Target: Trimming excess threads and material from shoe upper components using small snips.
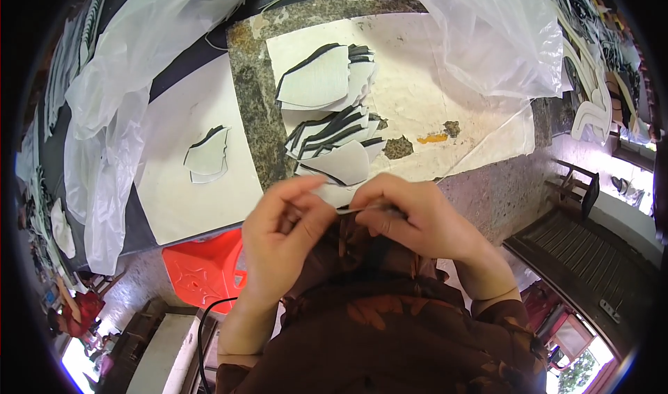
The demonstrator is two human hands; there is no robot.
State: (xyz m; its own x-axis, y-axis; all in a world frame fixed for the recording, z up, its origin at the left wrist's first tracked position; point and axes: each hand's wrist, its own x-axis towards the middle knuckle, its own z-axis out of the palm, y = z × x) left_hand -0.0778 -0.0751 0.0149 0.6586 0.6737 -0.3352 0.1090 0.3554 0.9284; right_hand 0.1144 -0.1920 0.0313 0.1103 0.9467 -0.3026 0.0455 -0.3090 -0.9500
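Dark brown top with reddish leaf print (390, 345) fills bottom centre, closest to the camera. Bare forearms come up either side of it.

Right hand (410, 216), just right of centre: thumb and fingers pinched on a thin pale piece with a dark edge (346, 211). Piece sits between the two hands at frame centre, seen nearly edge-on, mostly hidden by fingers.

Left hand (282, 234), left of centre: fingers curled, narrow gap to thumb, motion blur on the fingertips. Can't tell whether it grips anything.

Black cable (200, 338) curves at lower left; red plastic stool (198, 269) just above it, beside the table edge.

Just beyond the hands: fanned row of pale, dark-edged pieces (327, 131), overlapping, top-centre of frame. Similar stack (316, 81) right above. Both lie on a white sheet (480, 126), which has worn-through patches and an orange mark (433, 139).

Left of centre: a few more cut pieces (209, 150), overlapping, on a second white sheet (167, 185).

Clear plastic sheeting drapes upper left (104, 116) and upper right (494, 39). Dark slatted bench (584, 255) at right. Small figure of a person in red (76, 316), far lower left.
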